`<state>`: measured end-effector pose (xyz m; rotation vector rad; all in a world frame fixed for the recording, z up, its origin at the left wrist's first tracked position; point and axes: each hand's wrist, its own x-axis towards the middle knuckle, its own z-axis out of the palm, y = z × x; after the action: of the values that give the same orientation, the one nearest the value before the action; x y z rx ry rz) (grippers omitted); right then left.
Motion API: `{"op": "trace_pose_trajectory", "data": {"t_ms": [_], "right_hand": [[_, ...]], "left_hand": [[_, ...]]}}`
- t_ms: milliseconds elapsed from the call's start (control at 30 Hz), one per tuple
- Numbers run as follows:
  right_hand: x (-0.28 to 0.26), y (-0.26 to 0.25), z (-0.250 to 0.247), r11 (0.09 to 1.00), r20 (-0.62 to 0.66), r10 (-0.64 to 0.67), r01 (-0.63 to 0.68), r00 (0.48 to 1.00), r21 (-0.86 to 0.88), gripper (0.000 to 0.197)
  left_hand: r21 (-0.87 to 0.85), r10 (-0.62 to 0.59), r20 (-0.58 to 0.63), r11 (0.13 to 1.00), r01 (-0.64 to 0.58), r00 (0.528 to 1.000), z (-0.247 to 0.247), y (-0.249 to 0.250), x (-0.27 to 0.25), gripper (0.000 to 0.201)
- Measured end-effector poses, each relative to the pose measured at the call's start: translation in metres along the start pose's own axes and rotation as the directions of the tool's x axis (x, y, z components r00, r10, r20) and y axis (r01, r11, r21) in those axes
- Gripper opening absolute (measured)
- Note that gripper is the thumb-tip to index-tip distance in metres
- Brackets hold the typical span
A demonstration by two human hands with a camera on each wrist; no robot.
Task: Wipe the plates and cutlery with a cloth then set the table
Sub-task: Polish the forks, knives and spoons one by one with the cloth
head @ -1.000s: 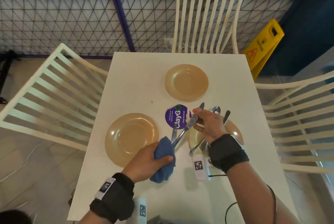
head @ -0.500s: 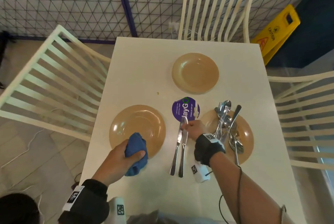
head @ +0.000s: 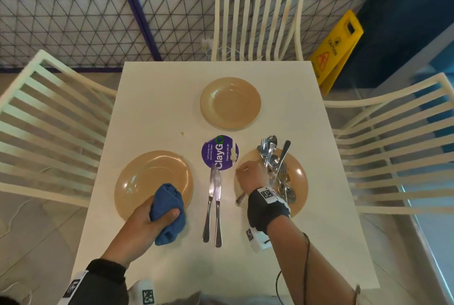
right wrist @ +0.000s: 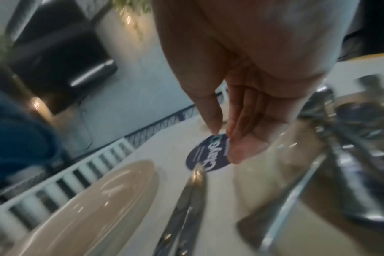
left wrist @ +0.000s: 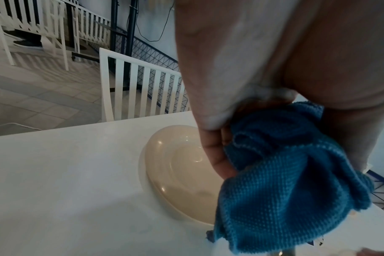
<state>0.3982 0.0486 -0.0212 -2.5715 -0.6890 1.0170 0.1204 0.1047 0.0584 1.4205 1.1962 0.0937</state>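
My left hand [head: 145, 218] grips a bunched blue cloth [head: 169, 208] over the near right rim of the left tan plate [head: 149, 179]; the left wrist view shows the cloth [left wrist: 285, 181] hanging beside that plate [left wrist: 178, 166]. Two knives [head: 213, 204] lie side by side on the white table [head: 159, 98], between the plates. My right hand [head: 250, 177] hovers over the left edge of the right plate [head: 298, 181], next to its pile of forks and spoons [head: 272, 159]. Its fingers [right wrist: 243, 121] hang relaxed and hold nothing. A third plate [head: 230, 103] sits at the far side.
A round purple sticker [head: 219, 152] marks the table's middle, just beyond the knife tips. White slatted chairs stand at the left [head: 49, 117], far [head: 260, 14] and right [head: 393, 142] sides. A yellow caution sign [head: 336, 49] stands on the floor at the back right.
The knife my right hand held against the cloth now lies beside the other knife. The right hand has let go and moved right to the cutlery plate. My left hand carried the cloth left.
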Motion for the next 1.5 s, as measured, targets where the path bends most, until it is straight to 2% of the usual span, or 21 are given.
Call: {"op": "trace_pose_trajectory", "data": {"t_ms": [67,133,267,433,500,567,633,700,767,867,933,1000,1100,1167,1233,1300,1400,1500], "right_hand": [[-0.003,0.029,-0.023,0.993,-0.105,0.089,-0.080,0.991,0.089,0.026],[-0.001,0.057,-0.035,0.985,-0.127,0.148,-0.134,0.981,0.113,0.025],[0.012,0.094,-0.019,0.985,0.051,0.171,-0.170,0.984,-0.028,0.033],[0.006,0.096,-0.015,0.989,0.016,0.138,-0.137,0.990,-0.058,0.046],[0.009,0.098,-0.015,0.989,0.053,0.144,-0.142,0.988,-0.044,0.040],[0.009,0.100,-0.017,0.993,0.066,0.122,-0.121,0.990,-0.014,0.026],[0.010,0.104,-0.018,0.994,0.096,0.106,-0.108,0.990,0.018,0.027],[0.009,0.108,-0.020,0.984,0.153,0.098,-0.119,0.983,0.130,0.022],[0.005,0.115,-0.023,0.932,0.231,0.085,-0.159,0.969,0.326,0.010],[-0.008,0.123,-0.032,0.779,0.285,0.068,-0.229,0.956,0.583,0.011],[-0.017,0.128,-0.037,0.775,0.272,0.005,-0.176,0.962,0.607,0.010],[-0.026,0.132,-0.043,0.807,0.233,-0.096,-0.061,0.968,0.587,0.014],[-0.043,0.135,-0.054,0.795,0.169,-0.231,0.086,0.958,0.600,0.014],[-0.056,0.132,-0.063,0.785,0.151,-0.310,0.163,0.939,0.597,0.014],[-0.068,0.127,-0.075,0.782,0.150,-0.390,0.241,0.909,0.575,0.017],[-0.079,0.122,-0.087,0.783,0.156,-0.445,0.299,0.882,0.545,0.025],[-0.102,0.118,-0.104,0.782,0.152,-0.482,0.346,0.863,0.519,0.030],[-0.122,0.115,-0.118,0.747,0.110,-0.512,0.378,0.852,0.546,0.036]], "left_hand": [[-0.007,0.007,-0.008,1.000,-0.007,1.000,0.010,0.004,-0.001,0.039],[-0.014,0.018,-0.010,1.000,-0.018,1.000,0.021,0.008,-0.003,0.040],[-0.014,0.025,-0.003,1.000,-0.025,1.000,0.048,0.020,-0.007,0.041],[-0.014,0.037,0.012,0.999,-0.037,0.999,0.075,0.034,-0.017,0.039],[-0.027,0.043,0.008,0.999,-0.042,0.999,0.081,0.038,-0.021,0.039],[-0.039,0.045,0.011,0.998,-0.045,0.999,0.085,0.041,-0.024,0.044],[-0.068,0.028,0.033,0.997,-0.025,0.999,0.089,0.042,-0.026,0.050],[-0.110,0.007,0.059,0.994,0.000,0.998,0.094,0.046,-0.027,0.060],[-0.155,-0.012,0.086,0.988,0.025,0.996,0.099,0.047,-0.025,0.066],[-0.240,-0.035,0.105,0.969,0.059,0.994,0.115,0.055,-0.019,0.041],[-0.313,-0.055,0.117,0.945,0.090,0.992,0.128,0.063,-0.011,0.038],[-0.382,-0.069,0.134,0.917,0.116,0.989,0.143,0.070,0.000,0.036],[-0.461,-0.110,0.132,0.873,0.160,0.985,0.162,0.079,0.018,0.033],[-0.447,-0.133,0.165,0.873,0.194,0.977,0.177,0.086,0.025,0.031],[-0.383,-0.119,0.248,0.899,0.211,0.961,0.194,0.093,0.024,0.027],[-0.323,-0.087,0.266,0.930,0.173,0.960,0.210,0.103,0.018,0.021],[-0.255,0.019,0.164,0.967,0.024,0.986,0.218,0.119,0.016,0.019],[-0.280,0.104,0.108,0.957,-0.071,0.989,0.213,0.135,0.020,0.026]]}}
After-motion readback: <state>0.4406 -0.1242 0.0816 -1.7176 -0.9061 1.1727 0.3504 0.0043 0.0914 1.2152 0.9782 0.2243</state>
